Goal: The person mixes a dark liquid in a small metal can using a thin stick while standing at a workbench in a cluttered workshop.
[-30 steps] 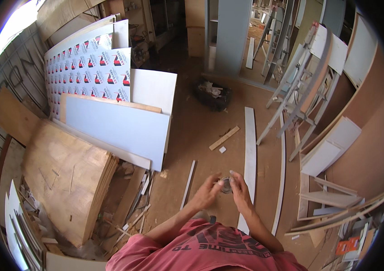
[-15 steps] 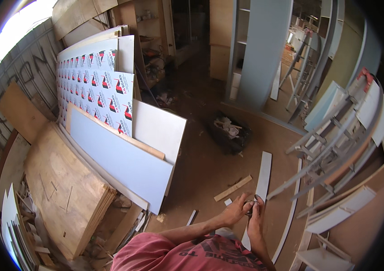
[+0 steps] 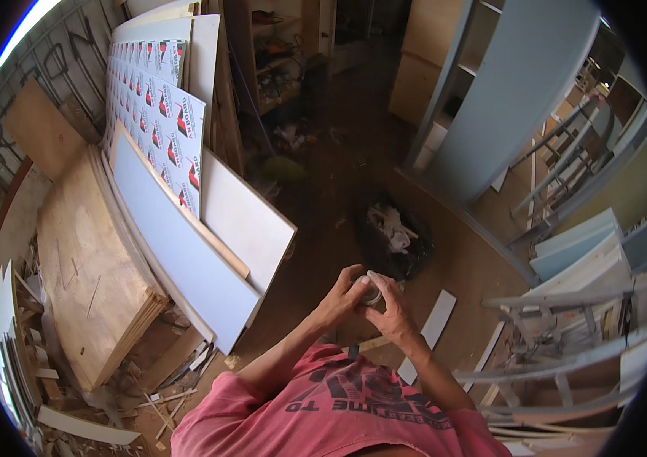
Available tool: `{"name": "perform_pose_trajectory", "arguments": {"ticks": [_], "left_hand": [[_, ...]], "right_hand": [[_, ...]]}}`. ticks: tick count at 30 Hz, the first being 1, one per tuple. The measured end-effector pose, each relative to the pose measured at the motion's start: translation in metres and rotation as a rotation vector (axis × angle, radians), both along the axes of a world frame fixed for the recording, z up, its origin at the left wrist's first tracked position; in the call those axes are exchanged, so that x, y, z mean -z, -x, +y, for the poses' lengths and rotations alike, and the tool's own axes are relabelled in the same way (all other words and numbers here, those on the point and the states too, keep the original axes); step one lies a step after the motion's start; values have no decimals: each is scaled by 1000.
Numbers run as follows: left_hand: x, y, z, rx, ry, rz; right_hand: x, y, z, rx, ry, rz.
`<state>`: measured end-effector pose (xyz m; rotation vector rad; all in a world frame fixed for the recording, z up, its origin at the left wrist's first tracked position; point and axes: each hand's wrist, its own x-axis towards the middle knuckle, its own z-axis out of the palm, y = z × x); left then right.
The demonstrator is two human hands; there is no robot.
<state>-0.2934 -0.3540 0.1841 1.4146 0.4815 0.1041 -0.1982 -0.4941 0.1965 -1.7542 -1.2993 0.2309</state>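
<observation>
In front of my chest, over the floor, both hands meet around a small round greyish object (image 3: 370, 290), which looks like a tin or a roll. My left hand (image 3: 343, 295) grips it from the left, thumb across the top. From the other side my right hand (image 3: 393, 311) wraps its fingers round it. The fingers hide much of the object, so its exact kind does not show. Just beyond the hands a black bag (image 3: 417, 265) with pale crumpled scraps in it stands on the floor.
Large boards (image 3: 179, 251) lean in a stack on the left, beside a thick wooden panel (image 3: 95, 282). White strips (image 3: 431, 329) lie on the floor to the right. A metal ladder (image 3: 567, 358) slants at the lower right. A tall grey-blue cabinet panel (image 3: 517, 91) stands ahead.
The view has turned, so the ladder and cabinet sit differently in the picture. My hands have come up and left in view, still together, and the round object between them shows more clearly.
</observation>
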Motion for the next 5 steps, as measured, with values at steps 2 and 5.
{"name": "perform_pose_trajectory", "arguments": {"ticks": [2, 5], "left_hand": [[-14, -33, 31, -34, 158, 25], [15, -88, 89, 13, 377, -96]], "right_hand": [[14, -45, 32, 42, -30, 30], [30, -113, 80, 127, -75, 164]]}}
